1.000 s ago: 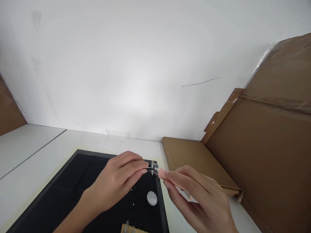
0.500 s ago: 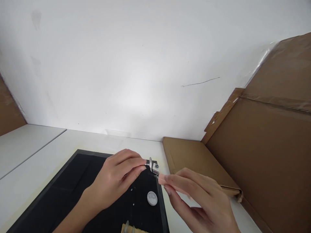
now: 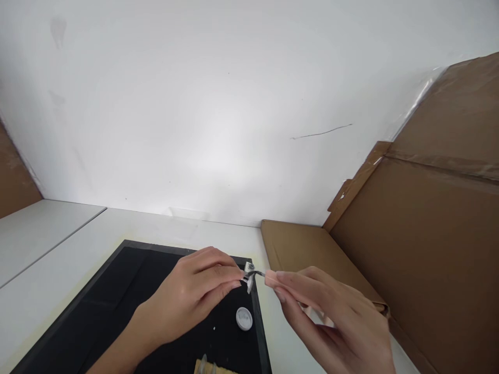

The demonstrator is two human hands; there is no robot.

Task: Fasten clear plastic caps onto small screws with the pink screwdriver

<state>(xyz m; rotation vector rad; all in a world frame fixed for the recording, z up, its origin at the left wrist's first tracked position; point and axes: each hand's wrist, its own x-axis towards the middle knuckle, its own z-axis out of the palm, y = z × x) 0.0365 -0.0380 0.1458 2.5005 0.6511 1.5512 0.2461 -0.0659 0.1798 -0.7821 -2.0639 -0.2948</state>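
Observation:
My left hand (image 3: pixel 195 291) is pinched closed on a small metal piece with a white block (image 3: pixel 249 267) that carries a dark round spot; its kind is too small to make out. In my right hand (image 3: pixel 331 317), thumb and fingers close on a pink-handled tool (image 3: pixel 271 279). Its thin, dark, bent tip (image 3: pixel 257 272) reaches to the small piece and seems to touch it. A whitish, blade-like part (image 3: pixel 250 285) of the piece hangs below the block. Both hands are above the right edge of a black mat (image 3: pixel 117 306).
A small round white dish (image 3: pixel 244 319) lies on the mat below the hands. At the bottom edge is a yellowish block (image 3: pixel 218 370) with clear pieces on it. A flat cardboard box (image 3: pixel 300 244) lies behind my right hand, beside a tall cardboard panel (image 3: pixel 436 234). A white wall (image 3: pixel 214 104) stands behind.
My left hand has moved slightly right and turned the small piece, so its whitish part now points down. My right hand has shifted right, and the tool's dark bent tip now shows.

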